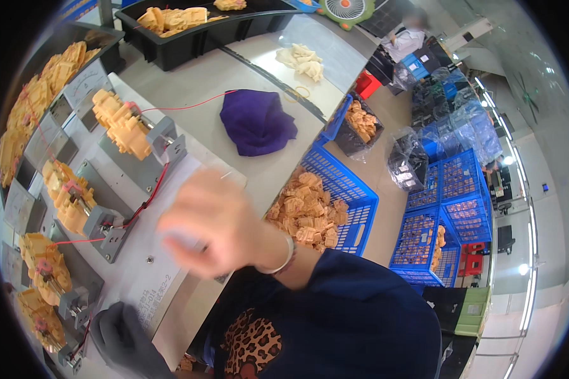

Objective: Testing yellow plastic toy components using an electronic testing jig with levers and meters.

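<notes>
My left hand (125, 341), in a dark grey glove, rests by the near end of a pale metal test board (142, 252). Its bent fingers lie close to the lowest bracket, partly hidden. Above the board's right edge my bare right hand (208, 224) is curled closed and smeared by motion. A pale patch shows among its fingers; what it holds, if anything, cannot be made out. Along the board several yellow plastic gearbox assemblies (123, 123) sit at grey metal brackets (167, 142). Red wires (148, 202) run between the brackets. A purple cloth (256, 123) lies beyond my right hand.
Black bins (164, 54) of yellow parts stand behind and left of the board. Right of the bench is a blue crate (360, 218) of such parts. A crumpled pale cloth (300, 61) lies farther back. Stacked blue crates (461, 183) and another person (408, 41) are beyond.
</notes>
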### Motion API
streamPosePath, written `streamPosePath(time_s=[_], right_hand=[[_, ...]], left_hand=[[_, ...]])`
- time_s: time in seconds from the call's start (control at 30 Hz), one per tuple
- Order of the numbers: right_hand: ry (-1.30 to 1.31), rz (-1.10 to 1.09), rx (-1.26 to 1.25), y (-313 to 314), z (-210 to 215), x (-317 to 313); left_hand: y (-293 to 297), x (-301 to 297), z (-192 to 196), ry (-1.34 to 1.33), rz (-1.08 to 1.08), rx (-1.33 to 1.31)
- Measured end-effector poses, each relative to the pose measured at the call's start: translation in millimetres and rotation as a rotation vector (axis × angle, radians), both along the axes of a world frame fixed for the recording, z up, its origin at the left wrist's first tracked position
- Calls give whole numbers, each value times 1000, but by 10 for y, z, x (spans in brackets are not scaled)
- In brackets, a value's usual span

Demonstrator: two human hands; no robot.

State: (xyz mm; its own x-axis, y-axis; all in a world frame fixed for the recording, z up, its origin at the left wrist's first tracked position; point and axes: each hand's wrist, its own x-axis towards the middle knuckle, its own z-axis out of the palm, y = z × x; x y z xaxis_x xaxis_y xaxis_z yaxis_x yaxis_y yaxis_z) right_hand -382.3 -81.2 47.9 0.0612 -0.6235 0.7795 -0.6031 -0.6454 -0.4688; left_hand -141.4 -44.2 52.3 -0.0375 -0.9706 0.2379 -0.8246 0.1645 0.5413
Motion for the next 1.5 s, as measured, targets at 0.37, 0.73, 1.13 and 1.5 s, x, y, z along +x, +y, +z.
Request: streamPosePath(time_s=[0.37, 0.73, 1.13, 1.5], right_hand=[[5, -74, 199, -53, -223, -558], [-69, 86, -42, 101, 7, 164], [95, 150, 160, 22, -107, 697], [9, 169, 205, 12, -84, 694]], left_hand=[[44, -13, 19, -38, -4, -91], [388, 774, -67, -103, 421, -225], [324, 790, -219, -35, 336, -398], [314, 848, -304, 186, 340, -443]])
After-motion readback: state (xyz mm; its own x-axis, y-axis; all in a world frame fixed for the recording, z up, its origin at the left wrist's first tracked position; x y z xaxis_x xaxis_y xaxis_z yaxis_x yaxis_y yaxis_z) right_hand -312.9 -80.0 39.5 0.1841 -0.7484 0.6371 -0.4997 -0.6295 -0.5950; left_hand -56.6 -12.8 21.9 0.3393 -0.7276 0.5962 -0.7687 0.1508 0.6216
